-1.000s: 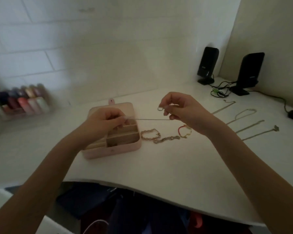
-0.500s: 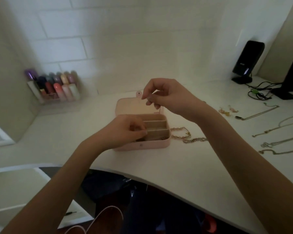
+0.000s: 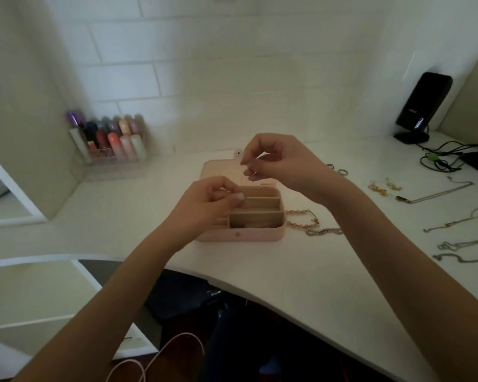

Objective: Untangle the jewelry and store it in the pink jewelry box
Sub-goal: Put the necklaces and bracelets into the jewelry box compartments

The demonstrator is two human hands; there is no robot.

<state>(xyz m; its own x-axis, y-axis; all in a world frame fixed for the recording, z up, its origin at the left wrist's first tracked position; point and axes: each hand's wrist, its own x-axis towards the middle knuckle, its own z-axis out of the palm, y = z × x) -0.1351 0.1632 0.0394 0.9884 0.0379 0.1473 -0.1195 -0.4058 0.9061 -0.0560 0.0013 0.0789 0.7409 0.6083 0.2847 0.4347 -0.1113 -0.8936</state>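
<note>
Over the open pink jewelry box (image 3: 240,235) on the bench (image 3: 315,271), the left hand (image 3: 204,205) and, above its lid, the right hand (image 3: 282,164) each hold a pinching grip on a fine chain (image 3: 244,179), barely visible. The box's front compartment already holds something. Right of the box, bracelets (image 3: 309,223), earrings (image 3: 381,188) and necklaces (image 3: 458,246) still wait, so most remains.

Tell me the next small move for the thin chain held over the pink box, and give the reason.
Probably lower it into an open compartment. Both the left hand and the right hand pinch the thin chain above the pink jewelry box, whose lid lies open, so easing the hands down should let it settle inside.
</note>
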